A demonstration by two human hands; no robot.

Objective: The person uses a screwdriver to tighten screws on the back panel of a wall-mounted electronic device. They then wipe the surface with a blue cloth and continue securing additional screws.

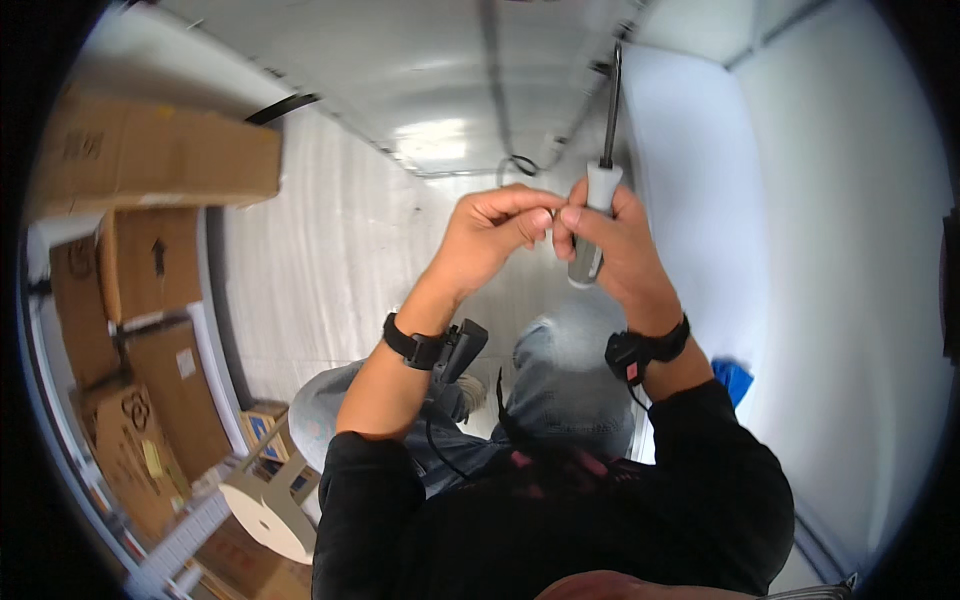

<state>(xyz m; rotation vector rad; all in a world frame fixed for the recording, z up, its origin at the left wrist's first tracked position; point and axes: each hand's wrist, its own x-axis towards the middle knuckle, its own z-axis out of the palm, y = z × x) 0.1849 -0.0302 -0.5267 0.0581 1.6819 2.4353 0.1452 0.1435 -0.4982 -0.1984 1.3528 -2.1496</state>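
A black shirt (560,520) fills the foreground, its sleeves ending around the elbows, with faded blue jeans (575,370) and a shoe (472,392) lower down. Both forearms reach forward, each with a black strap at the wrist: the left wrist strap (413,342) carries a black clip-like device, the right wrist strap (650,352) a small dark unit with a cable.

The right hand (620,235) grips a screwdriver (605,175) by its grey handle, fingers wrapped round it and the butt showing below the palm. The dark shaft points away from the body, its tip near the edge of a shiny metal panel (420,80). The left hand (495,230) is just beside it, thumb and forefinger drawn together and almost meeting the right thumb; whether something small is pinched there cannot be told.

Beneath the hands is a pale, streaked floor (310,250). A black cable (497,90) runs down the panel and loops at its lower edge. To the left sit a long cardboard box (160,155), a box marked with an arrow (155,262) and further cartons, with a cream curved piece (265,515) nearer the body. On the right, a blue object (732,382) shows past the right elbow, near a smooth white wall (840,200).
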